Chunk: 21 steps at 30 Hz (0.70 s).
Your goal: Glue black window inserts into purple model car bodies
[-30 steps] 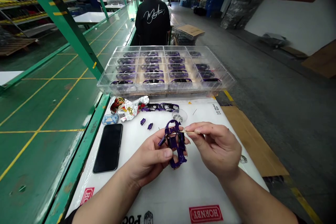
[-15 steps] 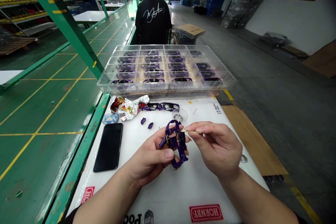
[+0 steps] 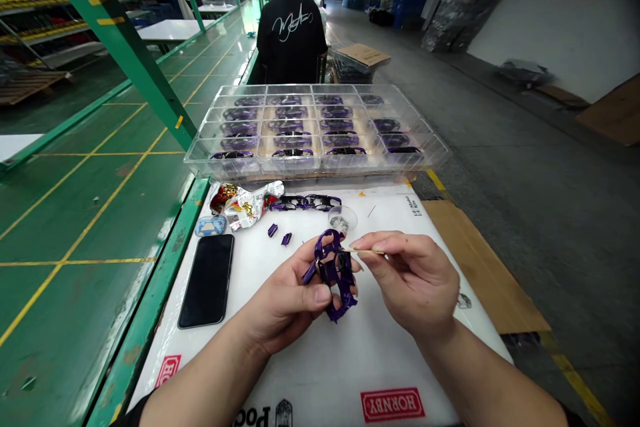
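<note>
A purple plastic frame part with large openings (image 3: 344, 287) is gripped between the thumb and fingers of my left hand (image 3: 295, 293), held tilted above the white work surface. My right hand (image 3: 417, 277) pinches a thin wooden stick (image 3: 364, 251), its tip at the upper inner side of the purple part. Whether the tip touches the part I cannot tell. Two small purple pieces (image 3: 287, 239) lie beyond my left hand. Farther back rest more purple and black frame parts (image 3: 306, 203) and a small clear round dish (image 3: 342, 219).
A clear compartmented tray (image 3: 320, 170) with several purple parts stands at the back. On the left lie a black phone (image 3: 206, 281), a blue-and-white object (image 3: 211, 226) and a crumpled wrapper (image 3: 250, 207). A green post (image 3: 125, 60) rises at left; a person in black (image 3: 291, 47) sits ahead.
Both hands keep their grips and have barely moved. The stick and purple part have shifted very slightly.
</note>
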Each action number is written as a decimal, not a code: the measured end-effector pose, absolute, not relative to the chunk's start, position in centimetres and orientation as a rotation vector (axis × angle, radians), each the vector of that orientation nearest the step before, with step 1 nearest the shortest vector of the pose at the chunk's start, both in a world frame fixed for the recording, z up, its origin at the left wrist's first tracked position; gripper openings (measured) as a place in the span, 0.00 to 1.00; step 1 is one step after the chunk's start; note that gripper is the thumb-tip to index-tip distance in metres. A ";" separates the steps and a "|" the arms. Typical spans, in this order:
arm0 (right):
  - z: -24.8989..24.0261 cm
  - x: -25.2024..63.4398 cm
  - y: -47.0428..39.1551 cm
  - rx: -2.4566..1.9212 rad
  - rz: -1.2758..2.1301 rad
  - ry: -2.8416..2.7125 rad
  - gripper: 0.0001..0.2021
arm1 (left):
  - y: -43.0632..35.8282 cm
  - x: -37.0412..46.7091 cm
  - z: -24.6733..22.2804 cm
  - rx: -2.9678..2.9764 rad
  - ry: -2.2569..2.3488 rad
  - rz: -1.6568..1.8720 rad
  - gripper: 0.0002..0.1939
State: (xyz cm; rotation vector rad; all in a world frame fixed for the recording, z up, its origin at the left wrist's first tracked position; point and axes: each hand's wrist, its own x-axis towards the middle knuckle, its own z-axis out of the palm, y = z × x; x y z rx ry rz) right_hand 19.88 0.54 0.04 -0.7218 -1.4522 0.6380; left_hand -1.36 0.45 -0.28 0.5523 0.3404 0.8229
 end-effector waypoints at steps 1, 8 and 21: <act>0.0 19.9 0.5 -0.725 0.638 -1.450 0.19 | 0.4 -1.3 -0.3 0.549 0.345 0.821 0.33; -0.1 19.6 1.0 -0.769 0.596 -1.424 0.17 | 0.5 -1.3 -0.3 0.548 0.412 0.851 0.32; 0.0 19.6 0.1 -0.748 0.642 -1.446 0.17 | 0.3 -0.6 -0.3 0.696 0.641 0.915 0.39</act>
